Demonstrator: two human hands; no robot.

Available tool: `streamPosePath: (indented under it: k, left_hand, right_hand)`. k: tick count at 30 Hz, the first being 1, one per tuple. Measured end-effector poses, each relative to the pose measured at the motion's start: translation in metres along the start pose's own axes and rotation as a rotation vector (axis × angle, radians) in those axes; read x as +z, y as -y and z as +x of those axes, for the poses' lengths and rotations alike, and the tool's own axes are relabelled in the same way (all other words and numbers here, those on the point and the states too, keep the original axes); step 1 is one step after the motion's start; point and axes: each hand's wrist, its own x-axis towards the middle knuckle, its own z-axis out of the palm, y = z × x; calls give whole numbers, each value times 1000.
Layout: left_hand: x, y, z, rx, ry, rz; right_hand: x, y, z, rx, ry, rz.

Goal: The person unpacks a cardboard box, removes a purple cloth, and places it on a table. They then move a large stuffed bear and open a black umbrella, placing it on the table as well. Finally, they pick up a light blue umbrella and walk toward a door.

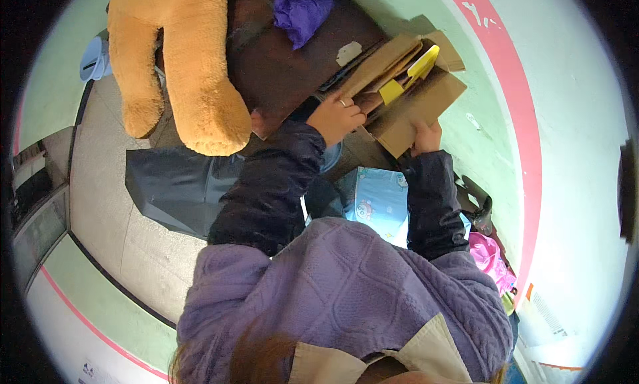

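Observation:
An opened cardboard box [424,104] sits against the wall beyond my arms, its flaps spread. Inside it are folded brown cardboard [382,67] and yellow pieces [423,63] that look like card or paper. My left hand [338,116], with a ring on one finger, has its fingers curled at the near left edge of the box. My right hand [427,136] grips the near right flap, thumb and fingers on either side; some fingertips are hidden behind it.
A large orange plush toy [199,84] hangs its legs over the dark brown tabletop [279,79]. A purple bag [303,12] lies farther back. Below are a black bag [174,189], a light-blue patterned package [379,199] and a pink bag [489,259]. The green wall [491,139] rises on the right.

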Motion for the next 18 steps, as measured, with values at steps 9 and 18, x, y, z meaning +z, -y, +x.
streamPosePath:
  k: [9, 18]
  left_hand:
    - [-85, 42, -21, -417, -281, 284]
    - [-74, 138, -141, -1727, -46, 74]
  right_hand:
    - [73, 2, 72, -243, 59, -246]
    - [126, 13, 108, -497, 28, -566]
